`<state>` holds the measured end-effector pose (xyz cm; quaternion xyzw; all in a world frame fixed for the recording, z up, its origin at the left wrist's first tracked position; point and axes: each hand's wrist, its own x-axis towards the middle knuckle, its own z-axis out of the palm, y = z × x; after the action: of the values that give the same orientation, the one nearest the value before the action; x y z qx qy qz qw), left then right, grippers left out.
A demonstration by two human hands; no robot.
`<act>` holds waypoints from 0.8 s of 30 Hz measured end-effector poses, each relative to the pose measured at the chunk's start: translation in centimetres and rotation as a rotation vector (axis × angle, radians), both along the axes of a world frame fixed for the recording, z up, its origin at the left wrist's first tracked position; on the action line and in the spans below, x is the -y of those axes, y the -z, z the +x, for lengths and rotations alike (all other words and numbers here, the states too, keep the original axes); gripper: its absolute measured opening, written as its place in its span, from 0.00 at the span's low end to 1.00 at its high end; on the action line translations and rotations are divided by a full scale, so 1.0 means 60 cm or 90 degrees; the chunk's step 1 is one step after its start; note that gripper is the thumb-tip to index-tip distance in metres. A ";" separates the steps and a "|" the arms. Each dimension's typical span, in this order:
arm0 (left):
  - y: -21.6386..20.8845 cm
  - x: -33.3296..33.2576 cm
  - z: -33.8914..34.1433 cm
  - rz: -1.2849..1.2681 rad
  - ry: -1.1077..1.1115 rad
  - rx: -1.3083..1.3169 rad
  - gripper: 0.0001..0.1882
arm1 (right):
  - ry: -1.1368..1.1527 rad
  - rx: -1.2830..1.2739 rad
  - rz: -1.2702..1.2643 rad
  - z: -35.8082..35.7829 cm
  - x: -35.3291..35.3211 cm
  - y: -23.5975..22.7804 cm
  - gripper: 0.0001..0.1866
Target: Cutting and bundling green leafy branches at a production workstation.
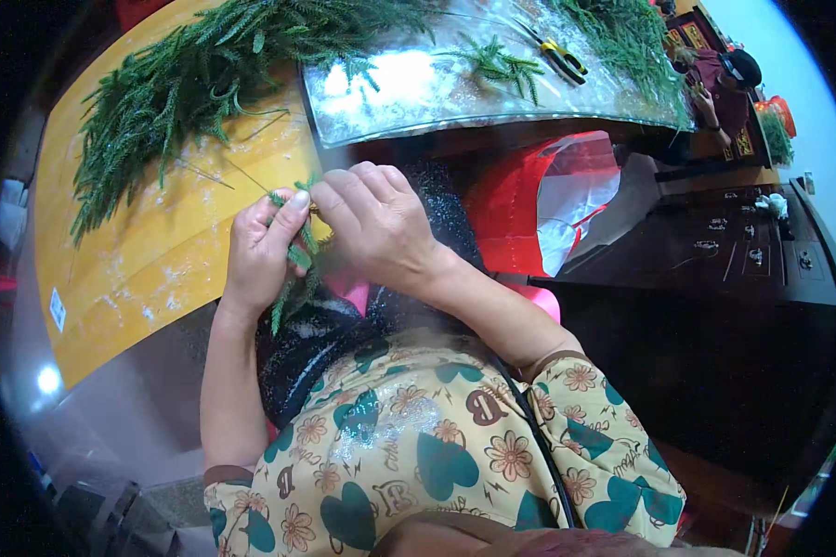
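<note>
Both of my hands meet above my lap, near the front edge of the yellow table. My left hand (267, 246) is closed round a green artificial pine sprig (293, 297), thumb pressed on its stem, and needles hang below the fingers. Beside it, my right hand (373, 223) has its fingers curled at the same sprig's upper part; the back of the hand hides the fingertips and whatever they pinch. Thin stems stick out past the left thumb toward the table. A large heap of pine branches (172, 121) lies farther off on the left.
On the glass-topped table (418, 102) lie a loose sprig (502, 67) and yellow-and-black pliers (563, 61), with more greenery (636, 56) at its right. White flecks dot the yellow table (111, 306). A red bag (520, 200) stands at right. Another person (724, 88) works at far right.
</note>
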<state>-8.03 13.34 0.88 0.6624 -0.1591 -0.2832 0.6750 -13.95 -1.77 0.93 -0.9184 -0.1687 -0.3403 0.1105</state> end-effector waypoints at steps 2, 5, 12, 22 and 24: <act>0.007 0.003 0.006 -0.014 0.002 -0.016 0.12 | 0.016 -0.007 -0.001 -0.002 -0.002 0.010 0.18; 0.007 -0.005 0.009 -0.054 0.009 -0.038 0.11 | 0.028 0.066 -0.026 0.003 -0.009 -0.001 0.15; 0.019 -0.006 0.011 -0.025 0.018 0.167 0.11 | -0.201 -0.424 0.463 0.005 0.028 0.003 0.10; 0.019 -0.007 0.005 -0.079 0.095 0.083 0.11 | -0.204 -0.522 0.534 -0.013 0.023 -0.013 0.09; 0.013 0.002 0.001 -0.099 0.076 0.040 0.11 | -0.107 -0.331 0.196 -0.012 0.026 -0.015 0.09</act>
<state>-7.96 13.21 0.08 0.6059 -0.2413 -0.2888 0.7009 -14.65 -3.34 1.85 -0.9300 -0.1565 -0.1055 0.3153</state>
